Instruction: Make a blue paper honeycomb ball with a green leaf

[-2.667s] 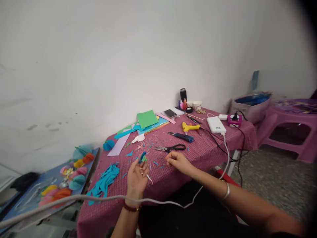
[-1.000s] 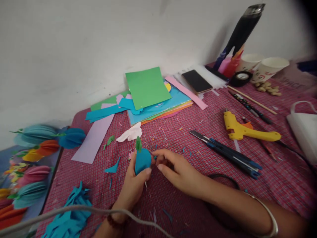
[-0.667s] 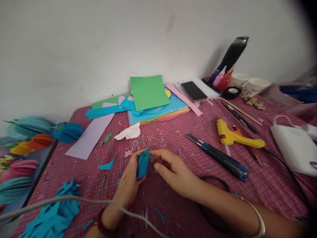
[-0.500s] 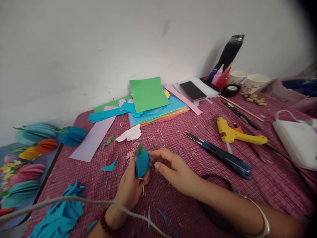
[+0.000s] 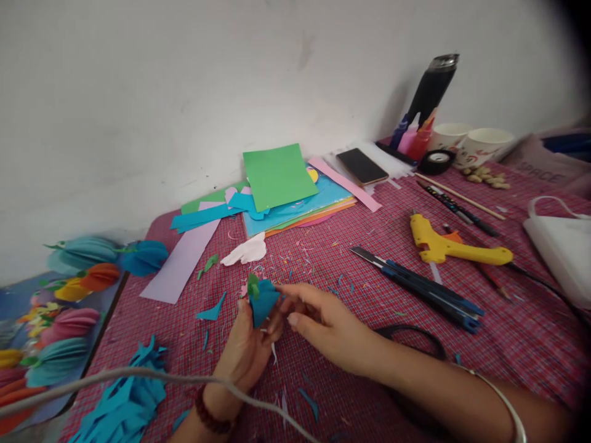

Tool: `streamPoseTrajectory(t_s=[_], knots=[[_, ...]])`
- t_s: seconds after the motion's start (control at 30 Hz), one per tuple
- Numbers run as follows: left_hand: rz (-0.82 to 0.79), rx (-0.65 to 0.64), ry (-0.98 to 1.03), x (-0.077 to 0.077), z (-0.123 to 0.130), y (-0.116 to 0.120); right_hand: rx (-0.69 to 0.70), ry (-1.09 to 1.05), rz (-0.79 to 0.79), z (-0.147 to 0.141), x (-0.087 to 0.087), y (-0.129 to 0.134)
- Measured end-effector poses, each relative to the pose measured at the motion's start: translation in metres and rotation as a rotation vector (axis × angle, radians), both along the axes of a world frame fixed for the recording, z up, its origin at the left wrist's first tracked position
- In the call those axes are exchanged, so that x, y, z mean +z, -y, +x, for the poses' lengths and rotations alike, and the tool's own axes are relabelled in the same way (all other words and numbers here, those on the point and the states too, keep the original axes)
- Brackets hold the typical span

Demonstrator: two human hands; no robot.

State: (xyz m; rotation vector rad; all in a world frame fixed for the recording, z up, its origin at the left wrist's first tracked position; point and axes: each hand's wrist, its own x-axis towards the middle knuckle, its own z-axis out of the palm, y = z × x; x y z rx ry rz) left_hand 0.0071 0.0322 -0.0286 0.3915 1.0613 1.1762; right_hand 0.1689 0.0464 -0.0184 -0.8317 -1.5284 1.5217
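Yellow glue gun (image 5: 455, 247), green sheet (image 5: 277, 177)

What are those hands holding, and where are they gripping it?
The left hand holds a blue paper piece by its lower part; the right hand's fingertips are at its right edge.

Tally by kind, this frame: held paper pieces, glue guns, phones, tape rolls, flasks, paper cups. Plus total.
Blue paper piece in left hand: 1
Glue gun: 1
Phone: 1
Tape roll: 1
Flask: 1
Paper cups: 2
Total: 7
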Motion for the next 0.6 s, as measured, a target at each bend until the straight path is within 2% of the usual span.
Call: streamPoseTrajectory(t_s=[0.17,0.3,0.47,0.6], knots=[[0.043,0.041,-0.03,-0.005,-0.004,-0.001,-0.004,0.105,0.097,0.003,0.008,0.002],[0.09,0.097,-0.132,-0.011,-0.005,0.0,-0.015,0.129,0.058,0.002,0.013,0.001],[0.297,-0.086,-0.467,-0.01,-0.003,0.003,-0.057,0.029,-0.051,-0.001,0.008,-0.004],[0.436,-0.075,-0.772,-0.004,-0.005,0.001,-0.038,-0.124,-0.135,-0.001,0.002,-0.009]])
